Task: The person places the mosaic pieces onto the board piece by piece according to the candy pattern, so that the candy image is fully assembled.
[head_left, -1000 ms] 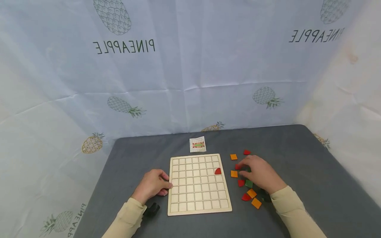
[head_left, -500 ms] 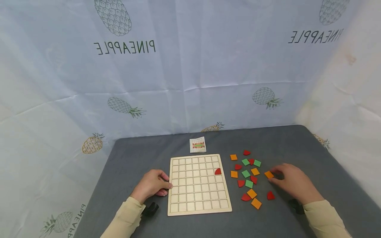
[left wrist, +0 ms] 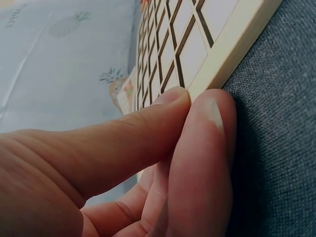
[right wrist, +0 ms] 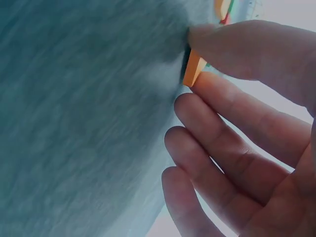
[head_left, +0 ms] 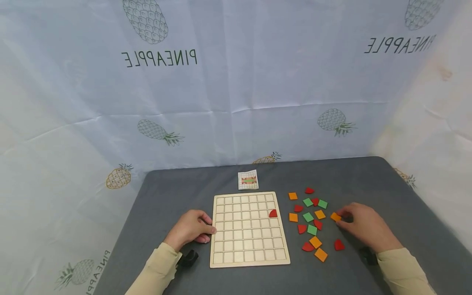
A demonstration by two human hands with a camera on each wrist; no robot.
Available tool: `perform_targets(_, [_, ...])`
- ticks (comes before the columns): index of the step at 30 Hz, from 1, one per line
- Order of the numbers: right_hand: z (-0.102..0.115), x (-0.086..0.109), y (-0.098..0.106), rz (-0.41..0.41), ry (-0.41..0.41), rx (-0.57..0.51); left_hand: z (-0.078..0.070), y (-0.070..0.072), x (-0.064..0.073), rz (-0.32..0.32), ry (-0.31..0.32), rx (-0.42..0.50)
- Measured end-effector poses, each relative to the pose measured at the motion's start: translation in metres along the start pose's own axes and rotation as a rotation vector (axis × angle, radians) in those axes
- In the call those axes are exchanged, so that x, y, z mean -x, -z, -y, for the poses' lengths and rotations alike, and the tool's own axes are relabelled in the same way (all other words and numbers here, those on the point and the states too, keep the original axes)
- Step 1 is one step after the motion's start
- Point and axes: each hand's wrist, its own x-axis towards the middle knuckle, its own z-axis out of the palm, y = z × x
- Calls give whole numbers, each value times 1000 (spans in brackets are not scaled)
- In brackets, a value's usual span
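A pale wooden grid board lies on the table with one red quarter-circle tile in a cell near its right edge. My left hand pinches the board's left edge, thumb on top and a finger against the side, as the left wrist view shows. To the right, my right hand holds an orange square tile between thumb and index finger, close over the table. In the right wrist view that orange tile shows edge-on, partly hidden by the thumb; the other fingers are loosely bent.
Between board and right hand lie scattered tiles: several orange squares, green squares and red quarter-circles. A small printed pattern card lies behind the board. A pineapple-print cloth hangs behind the grey table.
My right hand has moved right from over the scattered tiles to the outer orange tile and pinches it. My left hand has stayed at the board's edge. The head view has shifted slightly.
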Motion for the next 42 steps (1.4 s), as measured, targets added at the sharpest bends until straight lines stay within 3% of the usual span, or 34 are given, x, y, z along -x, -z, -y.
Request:
perform_targets(6, [21,-7,-1,-10,50,-42,1,1,1,18,-1,9])
perform_targets(13, [68,-19,-9,-30,166,-89,0,1,0,14,-3,7])
perform_targets(22, [123,-33,-31,6,265,-137,0,0,0,3,-19,8])
perform_targets(29, [138,-34,-46,3,308,-106,1,1,1,-4,-14,4])
perform_targets(42, [147,-32,-50,45,280,-68,2,-1,-2,-5,-11,5])
